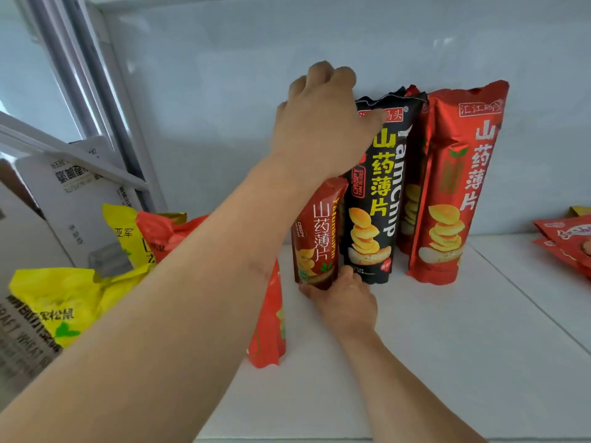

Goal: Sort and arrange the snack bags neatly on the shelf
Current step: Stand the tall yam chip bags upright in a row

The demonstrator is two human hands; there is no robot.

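Observation:
A dark red yam chip bag (316, 235) stands upright on the white shelf (447, 330), just left of a black yam chip bag (380, 193). My left hand (323, 123) covers the dark red bag's top and is closed over it. My right hand (343, 298) grips that bag's bottom edge. Right of the black bag stands a bright red yam chip bag (454, 187), with another red bag (412, 199) partly hidden behind it. All lean against the pale back wall.
Under my left forearm stands one more red bag (268, 321). A pile of yellow bags (64, 302) and orange-red bags (163, 231) lies at the left beside white cartons (76, 199). Flat red packets (566, 241) lie at the shelf's right edge.

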